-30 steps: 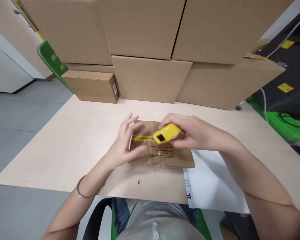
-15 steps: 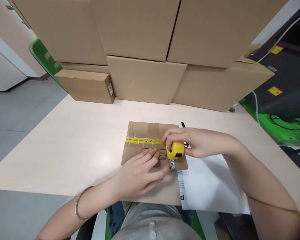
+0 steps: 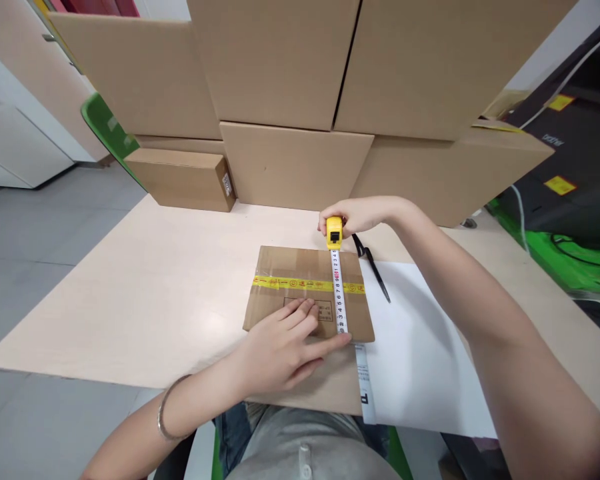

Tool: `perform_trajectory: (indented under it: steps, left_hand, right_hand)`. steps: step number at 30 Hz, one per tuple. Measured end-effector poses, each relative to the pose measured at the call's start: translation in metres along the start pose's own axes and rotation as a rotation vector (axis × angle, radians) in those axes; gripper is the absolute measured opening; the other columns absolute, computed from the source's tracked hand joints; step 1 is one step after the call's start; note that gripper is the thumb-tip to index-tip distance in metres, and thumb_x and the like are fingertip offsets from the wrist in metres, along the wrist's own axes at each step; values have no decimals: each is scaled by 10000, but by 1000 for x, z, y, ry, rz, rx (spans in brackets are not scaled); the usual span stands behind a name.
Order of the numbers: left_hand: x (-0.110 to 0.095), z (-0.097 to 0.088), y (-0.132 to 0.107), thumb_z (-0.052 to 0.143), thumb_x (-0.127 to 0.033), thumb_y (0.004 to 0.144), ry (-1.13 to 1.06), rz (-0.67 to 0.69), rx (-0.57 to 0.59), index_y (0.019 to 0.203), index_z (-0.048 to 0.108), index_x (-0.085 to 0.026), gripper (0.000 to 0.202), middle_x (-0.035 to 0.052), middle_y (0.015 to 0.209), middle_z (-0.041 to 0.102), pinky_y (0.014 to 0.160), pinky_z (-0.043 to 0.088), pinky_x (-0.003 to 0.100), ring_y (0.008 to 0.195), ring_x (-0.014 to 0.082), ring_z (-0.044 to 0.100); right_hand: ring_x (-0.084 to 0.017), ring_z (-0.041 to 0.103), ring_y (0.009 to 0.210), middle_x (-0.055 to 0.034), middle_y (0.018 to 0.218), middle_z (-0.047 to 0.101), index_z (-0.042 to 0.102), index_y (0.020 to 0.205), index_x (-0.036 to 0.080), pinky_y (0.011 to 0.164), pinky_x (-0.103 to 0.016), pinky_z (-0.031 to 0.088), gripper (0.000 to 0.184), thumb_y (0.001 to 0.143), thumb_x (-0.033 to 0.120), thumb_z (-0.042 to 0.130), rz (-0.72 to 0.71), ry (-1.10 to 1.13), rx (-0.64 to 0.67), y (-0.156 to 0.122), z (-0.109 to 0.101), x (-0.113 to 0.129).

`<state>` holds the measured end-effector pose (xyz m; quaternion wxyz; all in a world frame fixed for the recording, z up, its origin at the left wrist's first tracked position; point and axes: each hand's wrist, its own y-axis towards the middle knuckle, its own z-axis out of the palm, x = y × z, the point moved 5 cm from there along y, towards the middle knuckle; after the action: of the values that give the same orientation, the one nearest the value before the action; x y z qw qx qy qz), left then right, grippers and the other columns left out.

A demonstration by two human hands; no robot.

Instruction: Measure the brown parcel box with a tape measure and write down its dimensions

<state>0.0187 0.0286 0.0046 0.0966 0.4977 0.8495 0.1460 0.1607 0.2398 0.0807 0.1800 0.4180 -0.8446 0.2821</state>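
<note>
A flat brown cardboard parcel [image 3: 285, 267] with a yellow tape stripe lies on the pale table [image 3: 145, 280]. My left hand [image 3: 285, 347] rests flat on the parcel's near edge, fingers spread, its thumb pinning the end of a white measuring tape blade [image 3: 338, 293]. My right hand [image 3: 363, 215] is closed round the yellow tape measure case [image 3: 334, 232] just past the parcel's far edge. The blade runs straight across the parcel from near edge to far edge.
Large cardboard boxes [image 3: 290, 160] are stacked along the back of the table, with a smaller box [image 3: 180, 177] at left. A black pen [image 3: 373, 267] lies right of the parcel on a white mailer bag [image 3: 420, 347]. A black printer [image 3: 570, 167] and a green item are at right.
My right hand has pulled the yellow case away from me, from the parcel's near right corner to beyond its far edge, drawing the blade out. My left hand stays on the near edge.
</note>
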Motion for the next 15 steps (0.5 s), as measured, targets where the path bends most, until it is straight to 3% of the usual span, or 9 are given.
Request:
perform_trajectory:
  steps: [5,9,12,15]
  left_hand:
    - [0,-1,2,535,-377,1000,-4,-4,17,1549,458,-283,562,145,1170,645,1048,471,499,1191,341,600]
    - [-1,0,1,578,-370,969,41,2,32,1562,429,-300,616,141,1183,651,1045,481,498,1184,338,609]
    - [-3,2,1,600,-410,960,70,26,19,1564,391,-342,642,146,1255,630,1051,491,508,1239,349,599]
    - [-5,-2,-1,536,-553,988,-19,40,-90,1506,428,-280,595,174,1273,606,1059,498,548,1261,361,582]
  right_hand:
    - [-168,614,744,-5,846,696,631,857,222,637,-271,456,208,678,123,601,-44,2,-18,-1,2,-5]
    - [-190,647,827,-20,954,724,677,935,226,685,-286,485,297,687,86,594,-75,1,-57,-16,10,1]
    - [-207,663,924,-30,1014,718,700,959,229,796,-314,516,345,683,53,593,-172,-2,-25,-34,38,28]
    - [-195,670,895,-36,1030,685,709,979,233,795,-311,533,335,713,63,599,-174,-2,-16,-55,71,56]
